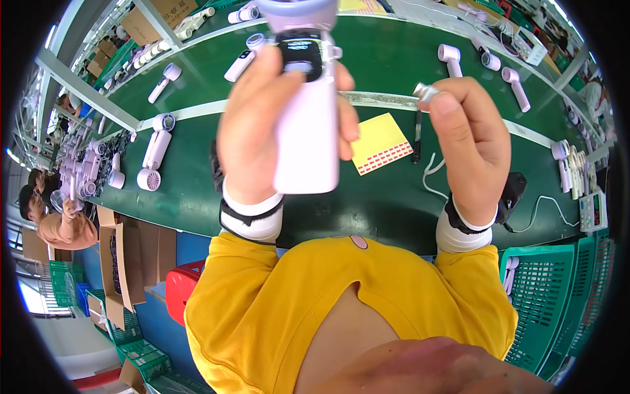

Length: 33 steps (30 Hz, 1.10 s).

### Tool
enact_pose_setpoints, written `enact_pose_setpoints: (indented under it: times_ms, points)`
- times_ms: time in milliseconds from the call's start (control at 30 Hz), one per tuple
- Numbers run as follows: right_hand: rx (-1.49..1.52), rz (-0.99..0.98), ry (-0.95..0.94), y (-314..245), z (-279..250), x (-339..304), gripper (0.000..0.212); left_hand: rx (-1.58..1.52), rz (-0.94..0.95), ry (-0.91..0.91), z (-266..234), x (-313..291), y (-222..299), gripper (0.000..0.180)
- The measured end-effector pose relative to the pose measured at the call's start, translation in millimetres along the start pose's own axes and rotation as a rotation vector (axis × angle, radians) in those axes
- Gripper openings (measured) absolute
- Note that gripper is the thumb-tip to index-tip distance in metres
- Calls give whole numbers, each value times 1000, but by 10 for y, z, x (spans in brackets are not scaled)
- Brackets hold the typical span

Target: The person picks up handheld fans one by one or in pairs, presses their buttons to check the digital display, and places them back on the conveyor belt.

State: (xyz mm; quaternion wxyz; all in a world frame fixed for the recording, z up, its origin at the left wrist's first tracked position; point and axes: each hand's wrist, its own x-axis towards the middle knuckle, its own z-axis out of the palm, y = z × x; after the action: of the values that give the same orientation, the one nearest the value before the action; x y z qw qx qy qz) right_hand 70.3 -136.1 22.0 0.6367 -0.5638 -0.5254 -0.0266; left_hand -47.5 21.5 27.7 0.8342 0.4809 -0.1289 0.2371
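Fan (306,141): was held up over the table (367,217).
Left hand (252,125): was clamped around the fan's body.
Right hand (474,134): pinched a small silvery piece (426,94) between thumb and forefinger.
Yellow sheet (378,136): lay on the table.

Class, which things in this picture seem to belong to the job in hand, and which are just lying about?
Part of the job, it seems:
Lilac fan, held in the left hand
Small silvery piece, pinched in the right hand

Apparently just lying about:
Yellow card, on the green table
Black pen, beside the card
Red stool
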Motion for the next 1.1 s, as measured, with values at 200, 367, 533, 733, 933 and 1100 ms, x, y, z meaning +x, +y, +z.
enact_pose_setpoints:
  times_ms: [200, 367, 533, 733, 933, 1100]
  points:
    - [141, 62, -32, -7, 28, -14, 19, 76, -205, -89, 166, 43, -214, 31]
    - [173, 64, -187, -68, -51, 0, 24, -61, -272, -256, 87, 63, -272, 40]
    - [-38, 3, -238, -120, -195, 32, 25, -39, -245, -328, 79, 79, -318, 48]
    - [-216, -108, -161, -52, -137, 49, 25, 26, -111, -347, 46, 112, -409, 48]
    - [-116, 121, 54, 19, 104, -29, 28, 384, 126, -219, 100, 125, -451, 46]
    - [-159, -56, 37, 178, 106, 79, 29, 369, 163, -214, 78, 149, -483, 48]
